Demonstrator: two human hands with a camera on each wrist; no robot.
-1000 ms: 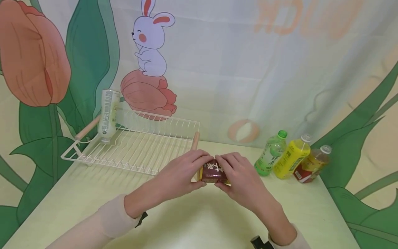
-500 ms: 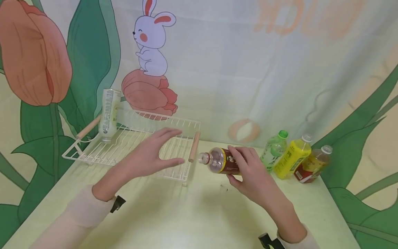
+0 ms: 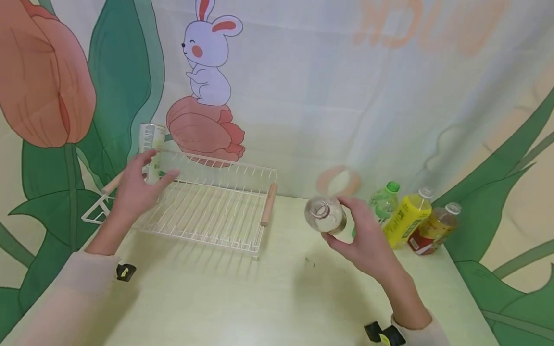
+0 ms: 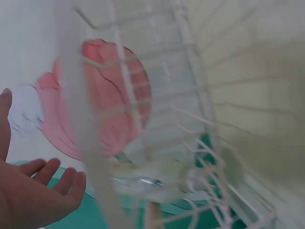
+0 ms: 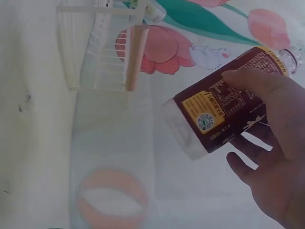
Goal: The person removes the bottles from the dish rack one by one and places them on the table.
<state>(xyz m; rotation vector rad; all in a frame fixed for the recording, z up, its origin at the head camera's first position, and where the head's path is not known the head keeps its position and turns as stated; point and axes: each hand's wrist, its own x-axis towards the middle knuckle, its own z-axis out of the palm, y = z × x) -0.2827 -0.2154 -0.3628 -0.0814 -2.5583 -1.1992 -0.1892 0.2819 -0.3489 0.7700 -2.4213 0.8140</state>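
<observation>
My right hand (image 3: 363,238) grips a clear plastic bottle (image 3: 325,216) by its side, with its uncapped mouth tipped toward the head camera. In the right wrist view the bottle's dark red label (image 5: 226,98) with a yellow patch shows, the thumb lying across it. Over the left end of a white wire dish rack (image 3: 207,202), my left hand (image 3: 136,190) has its thumb and fingers spread apart. Just behind it a whitish-green bottle (image 3: 152,137) leans neck down in the rack, partly hidden by the hand. In the left wrist view that bottle (image 4: 157,181) lies beyond the loosely bent fingers.
Three bottles stand at the right of the table: a green-capped one (image 3: 386,199), a yellow one (image 3: 409,216) and one with a red-and-yellow label (image 3: 434,228). The rack has wooden handles (image 3: 269,204) at its ends. A printed curtain (image 3: 303,96) hangs behind the table.
Both hands were on the bottle; the left let go and moved left to the rack's bottle. My right hand has turned its bottle from lying sideways until the mouth faces the camera.
</observation>
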